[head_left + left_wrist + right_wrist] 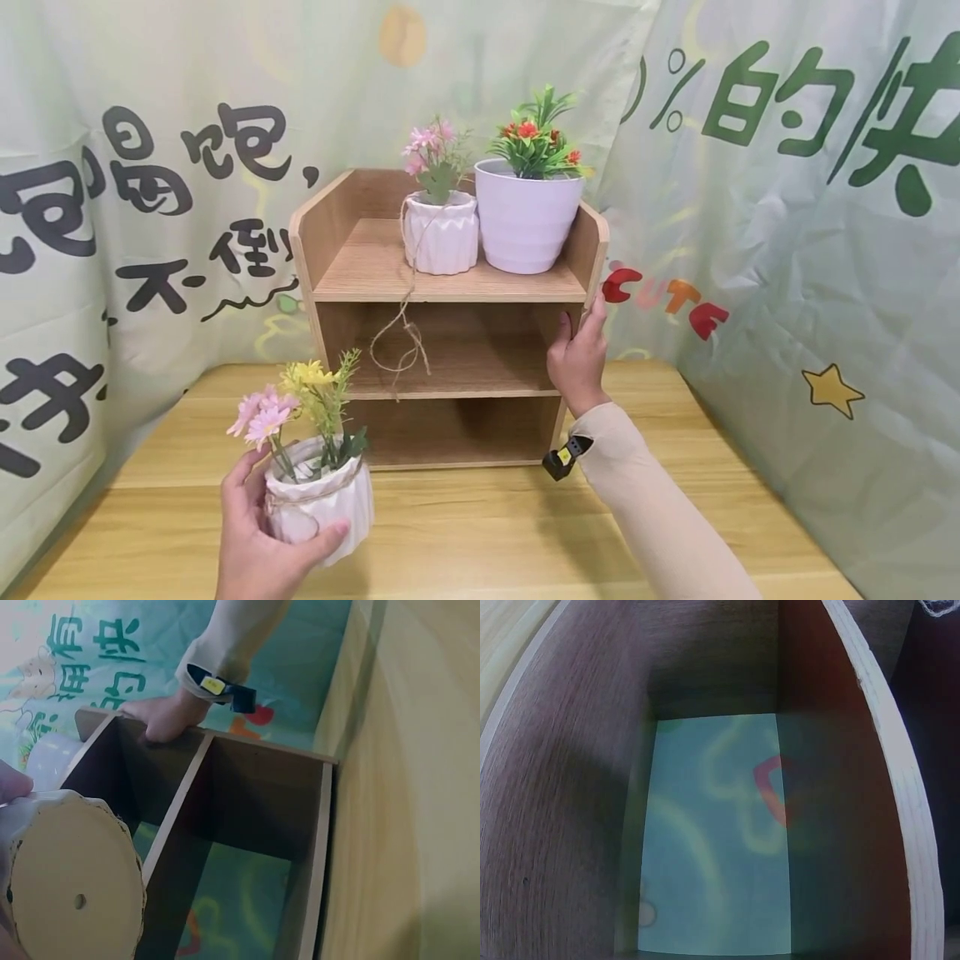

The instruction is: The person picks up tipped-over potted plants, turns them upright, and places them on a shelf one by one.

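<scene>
The left hand [258,550] is gripping a white ribbed ceramic pot of pink and yellow artificial flowers [318,492] just above the light wooden table [525,533], in front of the three-tier wooden shelf unit [450,287]. The right hand [577,358] is wrapping its fingers round the shelf's right side panel, steadying it. Carry step, likely; next the pot needs lifting to a free shelf spot, and it is standing upright, long axis vertical, flowers pointing up.
</scene>
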The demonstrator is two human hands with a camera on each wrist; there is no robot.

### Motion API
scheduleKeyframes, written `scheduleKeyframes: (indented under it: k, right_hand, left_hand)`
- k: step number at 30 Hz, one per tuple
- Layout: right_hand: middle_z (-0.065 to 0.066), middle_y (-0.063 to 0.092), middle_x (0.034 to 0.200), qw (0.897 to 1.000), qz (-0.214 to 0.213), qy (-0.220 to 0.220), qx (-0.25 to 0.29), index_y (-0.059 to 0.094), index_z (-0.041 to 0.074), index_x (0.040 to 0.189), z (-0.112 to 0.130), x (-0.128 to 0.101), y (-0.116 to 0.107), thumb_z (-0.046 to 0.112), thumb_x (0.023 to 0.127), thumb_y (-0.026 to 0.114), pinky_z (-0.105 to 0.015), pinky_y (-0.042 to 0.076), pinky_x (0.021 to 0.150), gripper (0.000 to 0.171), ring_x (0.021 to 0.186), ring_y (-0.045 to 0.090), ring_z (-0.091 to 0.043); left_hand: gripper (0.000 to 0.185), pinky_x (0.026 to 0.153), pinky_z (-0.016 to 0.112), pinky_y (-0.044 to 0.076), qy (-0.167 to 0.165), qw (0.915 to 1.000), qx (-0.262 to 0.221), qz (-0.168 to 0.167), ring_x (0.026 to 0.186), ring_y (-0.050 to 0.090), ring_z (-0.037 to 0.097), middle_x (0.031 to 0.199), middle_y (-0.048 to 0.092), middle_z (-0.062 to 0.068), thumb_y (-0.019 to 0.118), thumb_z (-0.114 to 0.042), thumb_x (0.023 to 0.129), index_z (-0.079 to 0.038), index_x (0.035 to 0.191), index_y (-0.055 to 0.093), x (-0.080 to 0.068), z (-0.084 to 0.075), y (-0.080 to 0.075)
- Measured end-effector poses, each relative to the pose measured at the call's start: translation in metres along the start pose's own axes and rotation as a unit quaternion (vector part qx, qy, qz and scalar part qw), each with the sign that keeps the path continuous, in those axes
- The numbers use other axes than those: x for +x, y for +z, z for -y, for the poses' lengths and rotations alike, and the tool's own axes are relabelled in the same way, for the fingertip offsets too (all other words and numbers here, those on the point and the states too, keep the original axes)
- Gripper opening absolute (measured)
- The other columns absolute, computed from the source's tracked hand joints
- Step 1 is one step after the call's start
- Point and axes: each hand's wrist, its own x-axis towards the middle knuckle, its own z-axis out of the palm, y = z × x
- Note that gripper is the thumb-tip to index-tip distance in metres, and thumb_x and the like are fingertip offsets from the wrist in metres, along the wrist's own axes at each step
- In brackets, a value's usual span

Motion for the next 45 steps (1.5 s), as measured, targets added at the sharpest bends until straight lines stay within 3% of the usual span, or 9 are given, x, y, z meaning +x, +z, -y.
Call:
scheduleKeyframes:
  k: [3, 9, 13, 19, 26, 34, 45]
  right_hand:
    - [-0.031, 0.049, 0.131, 1.0, -0.003, -0.001, -0.002, 0.025, 0.0, 0.144, -0.001, 0.0, 0.0, 0.002, 0.095, 0.051, -0.054, 0.044, 0.093, 0.055, 0.115, 0.054, -0.043]
    - [-0.031, 0.049, 0.131, 1.0, -0.004, -0.001, -0.002, 0.025, 0.0, 0.144, -0.001, 0.0, 0.0, 0.002, 0.095, 0.051, -0.055, 0.044, 0.093, 0.055, 0.114, 0.054, -0.043]
    - [-0.031, 0.05, 0.131, 1.0, -0.008, -0.002, -0.002, 0.025, 0.001, 0.144, -0.001, 0.0, 0.0, 0.002, 0.095, 0.051, -0.055, 0.044, 0.093, 0.056, 0.114, 0.054, -0.043]
    - [-0.031, 0.048, 0.133, 1.0, -0.006, -0.004, -0.001, 0.025, 0.0, 0.144, 0.0, 0.0, 0.001, 0.001, 0.095, 0.051, -0.055, 0.043, 0.094, 0.056, 0.117, 0.053, -0.042]
    - [-0.03, 0.048, 0.133, 1.0, -0.004, -0.006, 0.001, 0.025, 0.001, 0.144, 0.0, 0.001, 0.0, 0.002, 0.095, 0.051, -0.054, 0.043, 0.095, 0.056, 0.117, 0.053, -0.042]
    - [-0.031, 0.047, 0.134, 1.0, 0.003, 0.003, -0.005, 0.024, 0.0, 0.144, 0.0, -0.003, -0.001, 0.001, 0.095, 0.052, -0.054, 0.042, 0.095, 0.057, 0.117, 0.053, -0.043]
    - [-0.031, 0.049, 0.132, 1.0, -0.006, 0.001, -0.005, 0.025, -0.001, 0.144, 0.0, -0.001, 0.0, 0.002, 0.095, 0.051, -0.054, 0.042, 0.095, 0.056, 0.116, 0.053, -0.042]
  left_hand:
    - [0.118, 0.074, 0.016, 0.05, 0.022, 0.9996, -0.015, 0.002, 0.101, 0.055, 0.005, 0.129, 0.047, -0.002, 0.078, 0.025, 0.047, -0.012, 0.145, 0.024, 0.002, -0.001, 0.0]
    - [0.118, 0.073, 0.017, 0.051, 0.019, 0.9996, -0.02, -0.005, 0.1, 0.056, 0.005, 0.129, 0.045, 0.0, 0.077, 0.027, 0.047, -0.014, 0.145, 0.024, 0.006, -0.008, -0.001]
    - [0.117, 0.078, 0.016, 0.049, 0.038, 0.9985, -0.036, -0.017, 0.104, 0.054, 0.01, 0.132, 0.044, 0.004, 0.075, 0.03, 0.045, -0.011, 0.143, 0.027, 0.01, -0.013, 0.001]
    - [0.117, 0.086, 0.013, 0.044, 0.106, 0.994, -0.017, -0.023, 0.109, 0.049, 0.017, 0.129, 0.045, 0.008, 0.076, 0.03, 0.039, -0.002, 0.14, 0.028, 0.013, -0.018, 0.003]
    - [0.118, 0.086, 0.014, 0.044, 0.194, 0.9801, 0.041, -0.011, 0.106, 0.051, 0.015, 0.127, 0.047, 0.006, 0.079, 0.026, 0.034, 0.008, 0.138, 0.025, 0.02, -0.02, 0.002]
    - [0.119, 0.086, 0.013, 0.044, 0.198, 0.9789, 0.048, -0.014, 0.105, 0.051, 0.015, 0.127, 0.048, 0.004, 0.08, 0.025, 0.034, 0.007, 0.138, 0.026, 0.026, -0.023, 0.003]
    - [0.116, 0.088, 0.016, 0.042, 0.25, 0.968, 0.024, -0.011, 0.107, 0.05, 0.016, 0.125, 0.05, 0.006, 0.079, 0.023, 0.033, 0.009, 0.136, 0.028, 0.042, -0.026, 0.009]
